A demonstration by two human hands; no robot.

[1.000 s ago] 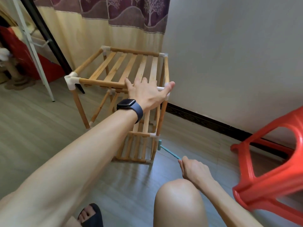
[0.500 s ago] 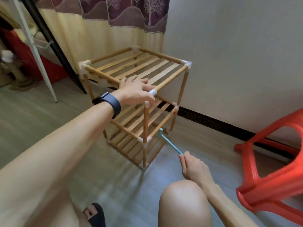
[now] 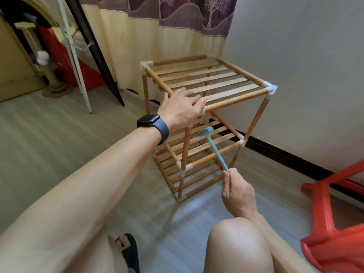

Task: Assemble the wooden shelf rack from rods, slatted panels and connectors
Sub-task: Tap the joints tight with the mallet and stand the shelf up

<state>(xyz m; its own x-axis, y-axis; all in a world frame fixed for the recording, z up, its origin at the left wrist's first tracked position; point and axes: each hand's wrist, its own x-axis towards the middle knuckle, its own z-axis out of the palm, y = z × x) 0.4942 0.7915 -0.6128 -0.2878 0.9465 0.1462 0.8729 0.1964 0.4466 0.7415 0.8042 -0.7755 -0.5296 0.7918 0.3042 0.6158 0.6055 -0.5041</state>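
So the wooden rack (image 3: 208,83) is standing upright on the floor (image 3: 49,134), sitting close to the wall (image 3: 305,75) and the curtain (image 3: 157,46); three slatted tiers are showing, with white connectors (image 3: 270,89) sitting at the corners. The left hand (image 3: 181,109) is lying palm-down over the near top corner, fingers stretched fairly flat across the slats and thumb pointing along the left top rod, so it's pressing rather than clutching; a dark smartwatch (image 3: 152,123) is sitting on that wrist. The right hand (image 3: 236,192) is gripping the bottom end of a little teal mallet (image 3: 213,146), fingers wrapping round the handle; the mallet is pointing up and left, its head hovering just beside the near upright rod (image 3: 186,146), between the top and middle tiers; can't tell if it's actually touching the wood. A red plastic stool (image 3: 334,233) is sitting off to the right, well apart from the rack; a bare knee (image 3: 236,243) and a dark sandal (image 3: 130,253) are poking in at the bottom.
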